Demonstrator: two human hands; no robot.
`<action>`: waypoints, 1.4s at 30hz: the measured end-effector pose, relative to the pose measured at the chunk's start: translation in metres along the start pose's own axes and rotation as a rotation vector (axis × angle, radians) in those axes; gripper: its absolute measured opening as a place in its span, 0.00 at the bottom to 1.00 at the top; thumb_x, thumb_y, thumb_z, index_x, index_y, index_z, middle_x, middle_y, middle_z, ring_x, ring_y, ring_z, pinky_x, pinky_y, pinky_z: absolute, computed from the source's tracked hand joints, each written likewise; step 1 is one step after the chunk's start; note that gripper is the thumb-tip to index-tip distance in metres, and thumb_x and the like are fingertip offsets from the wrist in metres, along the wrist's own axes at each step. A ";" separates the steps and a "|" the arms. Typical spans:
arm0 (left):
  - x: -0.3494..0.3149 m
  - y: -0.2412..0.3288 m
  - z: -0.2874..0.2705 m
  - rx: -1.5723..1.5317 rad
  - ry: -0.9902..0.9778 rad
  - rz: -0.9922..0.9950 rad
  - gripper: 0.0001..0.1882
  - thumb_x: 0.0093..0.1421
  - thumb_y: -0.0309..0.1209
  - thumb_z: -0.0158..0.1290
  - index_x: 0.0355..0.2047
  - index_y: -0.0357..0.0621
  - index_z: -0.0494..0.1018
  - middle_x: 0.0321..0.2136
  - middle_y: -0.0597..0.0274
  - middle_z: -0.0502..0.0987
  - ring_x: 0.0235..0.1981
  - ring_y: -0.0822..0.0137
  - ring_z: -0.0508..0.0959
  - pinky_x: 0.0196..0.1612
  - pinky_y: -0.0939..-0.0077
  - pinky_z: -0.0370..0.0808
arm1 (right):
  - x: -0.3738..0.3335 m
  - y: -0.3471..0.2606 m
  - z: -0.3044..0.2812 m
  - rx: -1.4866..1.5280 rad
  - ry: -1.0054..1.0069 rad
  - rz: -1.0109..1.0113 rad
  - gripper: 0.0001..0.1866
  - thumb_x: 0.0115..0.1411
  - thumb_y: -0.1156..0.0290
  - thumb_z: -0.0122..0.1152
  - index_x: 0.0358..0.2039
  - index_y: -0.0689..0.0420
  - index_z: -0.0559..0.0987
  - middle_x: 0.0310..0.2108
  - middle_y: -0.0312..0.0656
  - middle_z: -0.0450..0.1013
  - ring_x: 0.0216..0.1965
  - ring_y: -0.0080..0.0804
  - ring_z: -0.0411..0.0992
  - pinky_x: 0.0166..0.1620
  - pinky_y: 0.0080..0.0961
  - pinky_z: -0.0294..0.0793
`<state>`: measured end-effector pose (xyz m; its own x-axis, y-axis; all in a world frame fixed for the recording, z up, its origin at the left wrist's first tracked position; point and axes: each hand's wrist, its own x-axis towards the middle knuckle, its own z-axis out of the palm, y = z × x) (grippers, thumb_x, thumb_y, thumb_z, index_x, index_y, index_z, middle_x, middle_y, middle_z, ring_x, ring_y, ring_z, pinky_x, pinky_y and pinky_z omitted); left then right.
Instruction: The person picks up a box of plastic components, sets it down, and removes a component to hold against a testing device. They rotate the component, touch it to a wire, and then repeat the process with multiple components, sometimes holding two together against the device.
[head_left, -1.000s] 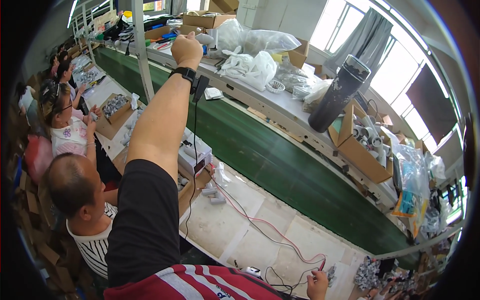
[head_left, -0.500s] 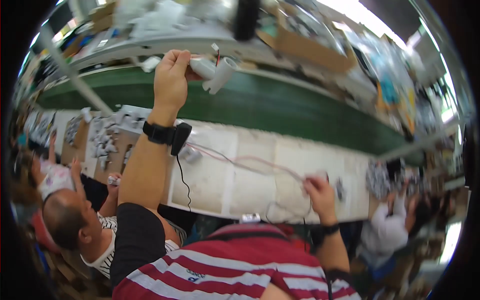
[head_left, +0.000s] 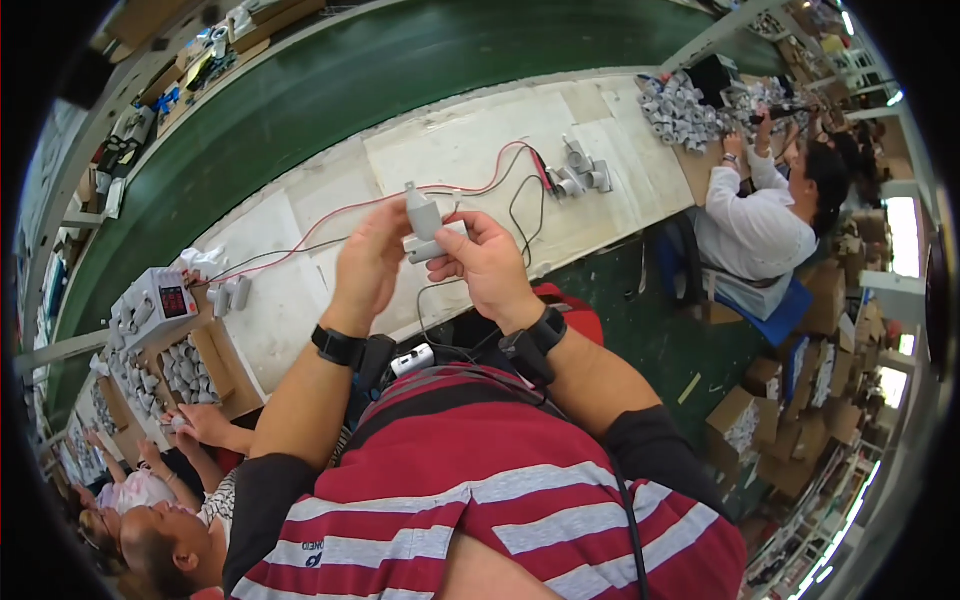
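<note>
Both my hands meet over the near part of the white-topped bench, around a light-grey T-shaped plastic housing (head_left: 424, 213). My left hand (head_left: 370, 265) is closed along its left side, fingers partly hidden behind it. My right hand (head_left: 490, 265) pinches the housing's tube-like crosspiece (head_left: 438, 243), thumb on top. Beyond them, a red lead (head_left: 340, 209) and a black lead run across the bench from a white box with a red display (head_left: 172, 300). The leads' clip ends (head_left: 548, 172) lie beside several grey housings (head_left: 582, 172), apart from my hands.
A green conveyor belt (head_left: 400, 75) runs along the bench's far side. More grey parts fill a cardboard box (head_left: 200, 365) at left, near a co-worker's hand (head_left: 205, 425). At right, a person in white (head_left: 750, 215) sits by a pile of parts (head_left: 685, 110). Cartons (head_left: 745, 420) stand on the floor.
My left hand has come down from above the belt with the grey housing. My right hand has left the bench on the right and joined it at the housing. The view has turned.
</note>
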<state>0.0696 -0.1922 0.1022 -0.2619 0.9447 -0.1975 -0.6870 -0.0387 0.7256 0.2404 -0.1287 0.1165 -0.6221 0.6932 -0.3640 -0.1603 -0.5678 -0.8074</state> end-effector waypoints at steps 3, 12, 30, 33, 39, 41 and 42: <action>-0.010 -0.039 0.023 -0.091 0.004 -0.212 0.16 0.72 0.31 0.53 0.56 0.36 0.72 0.49 0.52 0.81 0.45 0.63 0.82 0.52 0.69 0.79 | -0.005 0.019 -0.025 0.267 0.069 -0.033 0.18 0.69 0.74 0.61 0.57 0.64 0.71 0.40 0.44 0.79 0.37 0.36 0.82 0.41 0.29 0.86; 0.007 -0.073 0.012 0.287 0.146 -0.109 0.21 0.66 0.24 0.59 0.58 0.37 0.71 0.48 0.55 0.81 0.46 0.66 0.81 0.52 0.69 0.78 | 0.002 0.007 -0.098 -0.189 0.086 0.031 0.26 0.67 0.73 0.62 0.64 0.64 0.68 0.53 0.51 0.73 0.44 0.38 0.79 0.42 0.31 0.84; -0.097 -0.031 -0.084 -0.328 0.204 0.030 0.23 0.65 0.20 0.57 0.57 0.40 0.63 0.46 0.46 0.77 0.47 0.51 0.83 0.50 0.56 0.83 | -0.048 0.021 -0.152 -0.662 0.127 0.157 0.20 0.67 0.73 0.64 0.57 0.63 0.75 0.44 0.40 0.76 0.37 0.27 0.78 0.34 0.22 0.81; -0.107 -0.035 -0.096 -0.331 0.203 0.075 0.23 0.65 0.19 0.56 0.58 0.39 0.62 0.47 0.46 0.75 0.46 0.51 0.83 0.51 0.53 0.83 | -0.044 0.012 -0.138 -0.733 0.075 0.167 0.19 0.67 0.73 0.63 0.56 0.62 0.75 0.42 0.39 0.76 0.36 0.26 0.77 0.33 0.21 0.80; -0.113 -0.054 -0.132 -0.480 0.247 0.088 0.22 0.65 0.19 0.56 0.57 0.39 0.63 0.47 0.47 0.76 0.46 0.51 0.83 0.51 0.52 0.83 | -0.029 -0.003 -0.142 -0.871 0.023 0.202 0.19 0.67 0.73 0.64 0.57 0.62 0.75 0.43 0.38 0.76 0.36 0.25 0.77 0.34 0.20 0.80; -0.111 -0.059 -0.133 -0.504 0.261 0.100 0.21 0.65 0.20 0.57 0.56 0.38 0.64 0.47 0.47 0.77 0.45 0.52 0.83 0.50 0.54 0.84 | -0.022 -0.008 -0.144 -0.894 0.021 0.207 0.18 0.67 0.73 0.63 0.56 0.61 0.75 0.43 0.38 0.76 0.36 0.25 0.77 0.34 0.20 0.80; -0.109 -0.063 -0.133 -0.516 0.266 0.104 0.21 0.65 0.20 0.57 0.56 0.38 0.64 0.47 0.47 0.77 0.45 0.53 0.83 0.49 0.55 0.84 | -0.018 -0.011 -0.146 -0.915 0.010 0.215 0.19 0.66 0.73 0.64 0.56 0.62 0.76 0.42 0.38 0.77 0.36 0.25 0.77 0.35 0.21 0.80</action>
<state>0.0511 -0.3355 -0.0094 -0.4605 0.8161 -0.3492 -0.8723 -0.3431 0.3483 0.3658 -0.0700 0.0643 -0.5611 0.6198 -0.5486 0.6251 -0.1172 -0.7717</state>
